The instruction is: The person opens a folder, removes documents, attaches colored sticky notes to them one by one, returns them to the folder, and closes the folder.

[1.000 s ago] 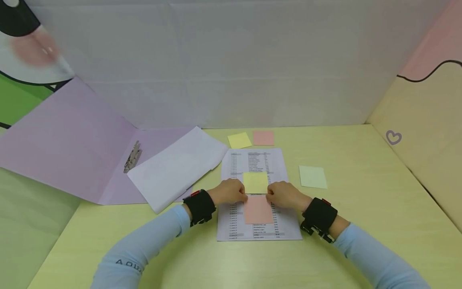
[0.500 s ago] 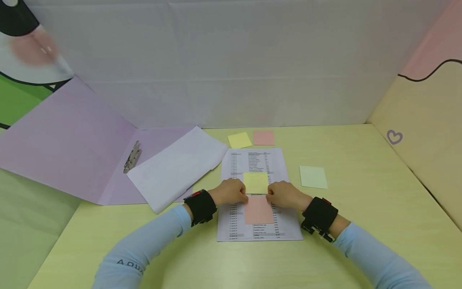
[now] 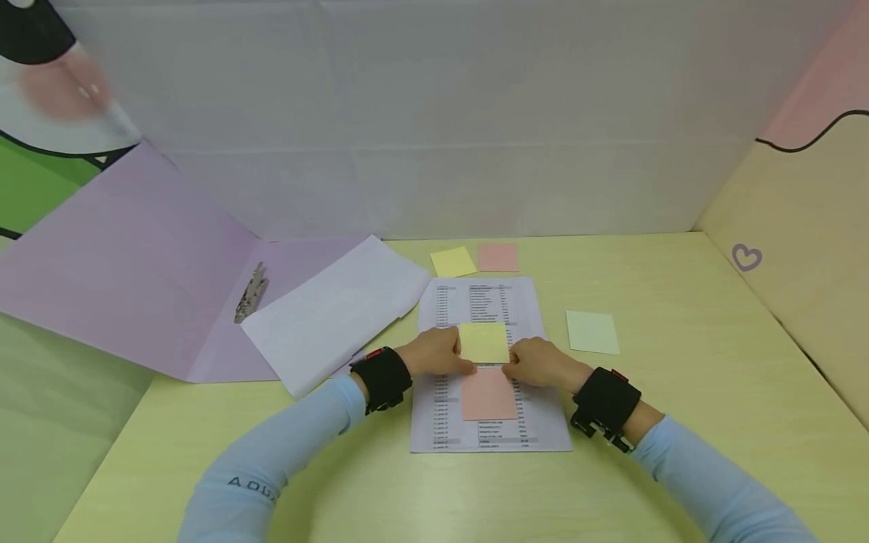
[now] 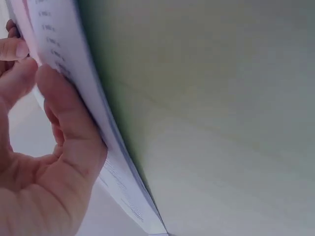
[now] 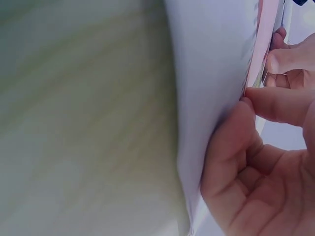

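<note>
A pink sticky note [image 3: 490, 398] lies on the lower half of a printed sheet [image 3: 424, 430], just below a yellow sticky note [image 3: 483, 343]. My left hand [image 3: 437, 351] rests at the pink note's upper left, its thumb stretched along the top edge. In the left wrist view a small gap shows between the left thumb [image 4: 19, 81] and forefinger [image 4: 66, 105]. My right hand [image 3: 546, 363] pinches the pink note's upper right corner between thumb and forefinger. Those right fingertips [image 5: 243, 110] meet right at the note's edge in the right wrist view.
Behind the sheet lie another yellow note [image 3: 452, 262] and another pink note [image 3: 498, 258]. A pale green note [image 3: 593, 332] is to the right. An open purple folder [image 3: 136, 256] with a metal clip [image 3: 252, 292] stands left, white papers [image 3: 333, 309] lying across it.
My left hand has slid slightly right, its thumb now reaching further along the pink note's top edge. The right hand stays at the upper right corner.
</note>
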Available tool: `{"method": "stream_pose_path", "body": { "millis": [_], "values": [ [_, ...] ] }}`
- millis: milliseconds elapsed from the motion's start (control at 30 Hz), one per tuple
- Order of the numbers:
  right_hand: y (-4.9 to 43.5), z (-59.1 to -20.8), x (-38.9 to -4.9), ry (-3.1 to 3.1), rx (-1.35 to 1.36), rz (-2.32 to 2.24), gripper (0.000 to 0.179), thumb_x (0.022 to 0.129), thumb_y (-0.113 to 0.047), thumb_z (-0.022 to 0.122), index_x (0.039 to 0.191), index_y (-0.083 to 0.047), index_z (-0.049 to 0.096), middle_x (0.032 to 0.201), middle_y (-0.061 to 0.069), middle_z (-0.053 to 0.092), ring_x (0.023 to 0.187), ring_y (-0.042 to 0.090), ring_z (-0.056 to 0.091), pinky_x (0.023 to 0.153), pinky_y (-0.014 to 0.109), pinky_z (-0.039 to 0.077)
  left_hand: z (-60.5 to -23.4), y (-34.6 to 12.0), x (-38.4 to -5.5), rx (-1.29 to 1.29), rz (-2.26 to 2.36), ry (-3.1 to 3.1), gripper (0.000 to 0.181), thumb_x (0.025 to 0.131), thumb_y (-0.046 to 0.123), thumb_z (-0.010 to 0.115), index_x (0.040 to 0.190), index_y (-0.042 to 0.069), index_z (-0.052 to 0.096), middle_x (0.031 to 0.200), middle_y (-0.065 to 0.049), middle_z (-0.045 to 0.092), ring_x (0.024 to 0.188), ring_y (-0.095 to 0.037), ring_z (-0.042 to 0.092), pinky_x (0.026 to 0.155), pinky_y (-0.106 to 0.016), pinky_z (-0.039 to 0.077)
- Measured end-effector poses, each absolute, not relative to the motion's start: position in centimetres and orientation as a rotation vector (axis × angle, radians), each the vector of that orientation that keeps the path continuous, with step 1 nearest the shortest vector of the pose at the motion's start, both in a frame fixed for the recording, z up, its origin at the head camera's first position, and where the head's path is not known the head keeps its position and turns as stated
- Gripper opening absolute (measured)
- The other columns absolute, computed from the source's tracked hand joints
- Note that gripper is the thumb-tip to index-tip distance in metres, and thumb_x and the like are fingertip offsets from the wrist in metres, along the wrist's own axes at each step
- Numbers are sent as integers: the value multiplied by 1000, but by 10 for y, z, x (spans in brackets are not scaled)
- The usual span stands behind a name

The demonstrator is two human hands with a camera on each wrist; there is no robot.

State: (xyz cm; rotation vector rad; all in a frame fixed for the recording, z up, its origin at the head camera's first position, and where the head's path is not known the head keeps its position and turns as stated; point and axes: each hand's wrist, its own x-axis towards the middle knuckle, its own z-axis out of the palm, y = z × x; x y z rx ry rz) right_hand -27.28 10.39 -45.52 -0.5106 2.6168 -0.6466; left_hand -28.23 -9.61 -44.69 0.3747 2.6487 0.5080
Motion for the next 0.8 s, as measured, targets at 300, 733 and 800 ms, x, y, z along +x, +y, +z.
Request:
{"method": "stream_pose_path", "body": {
  "millis": [300,733,800],
  "values": [
    [106,-455,-273,2596,-532,-666,25,87,-18,57,64,-8,53,59,1,48,51,11,45,46,20,31,-446,-96,-282,381,461,2629,44,71,36,78,92,11,49,81,-2,51,72,-16,48,61,-25,37],
    [76,-446,-277,2717,-415,-306,61,74,-65,58,86,-6,63,61,2,50,56,18,50,46,26,35,-439,-100,-277,433,475,2610,45,69,33,80,90,12,46,77,-1,47,72,-16,47,61,-24,35],
    [70,-445,-278,2725,-366,-260,70,71,-72,55,89,-6,65,66,4,52,61,20,52,49,28,37,-440,-100,-277,443,483,2608,45,69,33,80,89,12,46,77,-1,48,73,-16,47,61,-24,35]
  ]
}}
